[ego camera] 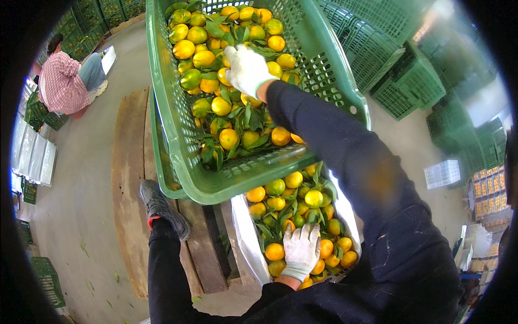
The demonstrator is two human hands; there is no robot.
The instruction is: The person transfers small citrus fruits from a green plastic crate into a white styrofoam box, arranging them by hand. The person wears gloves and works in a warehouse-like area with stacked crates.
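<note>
My right hand, in a white glove, reaches into a green plastic crate of yellow-green citrus fruits with leaves. Its fingers are bent down against an orange-yellow citrus fruit; whether they grip it is hidden. Lower down, a white-lined box holds more leafy citrus fruits. On these lies my left hand, also gloved, palm down with its fingers somewhat apart. A citrus fruit shows at its fingertips, and the palm side is out of sight.
Wooden planks lie beneath the crate, with my shoe on them. A person in a checked shirt sits low at the upper left. Stacked green crates stand at the right, near a small white basket.
</note>
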